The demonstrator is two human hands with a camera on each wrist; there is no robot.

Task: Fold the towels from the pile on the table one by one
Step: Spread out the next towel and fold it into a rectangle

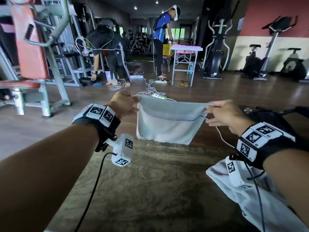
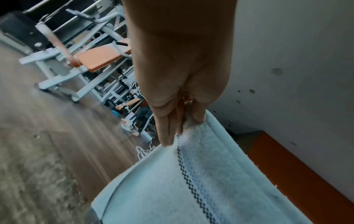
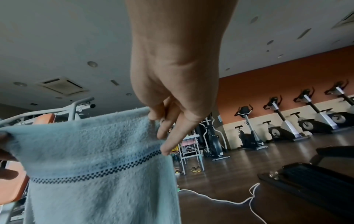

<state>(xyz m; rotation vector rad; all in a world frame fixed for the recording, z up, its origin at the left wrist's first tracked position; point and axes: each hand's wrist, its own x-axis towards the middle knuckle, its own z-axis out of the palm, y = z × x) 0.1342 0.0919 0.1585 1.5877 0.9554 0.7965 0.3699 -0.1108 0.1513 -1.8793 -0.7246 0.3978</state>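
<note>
A pale blue towel [image 1: 167, 124] with a dark checked stripe hangs in the air above the far edge of the wooden table [image 1: 150, 181], doubled over at the top. My left hand [image 1: 124, 104] pinches its upper left corner, and my right hand [image 1: 222, 113] pinches the upper right corner. The left wrist view shows my left hand [image 2: 178, 121] with fingers and thumb closed on the towel [image 2: 191, 189] edge. In the right wrist view my right hand [image 3: 162, 121] pinches the towel [image 3: 91, 151] corner, two fingers pointing down. A white towel [image 1: 247, 195] lies on the table under my right forearm.
Past the table the wooden floor carries white cables and a power strip [image 1: 159, 96]. Two people [image 1: 110, 47] work by a small table [image 1: 185, 51] further back. A weight machine [image 1: 33, 56] stands at the left, exercise bikes [image 1: 270, 61] at the right.
</note>
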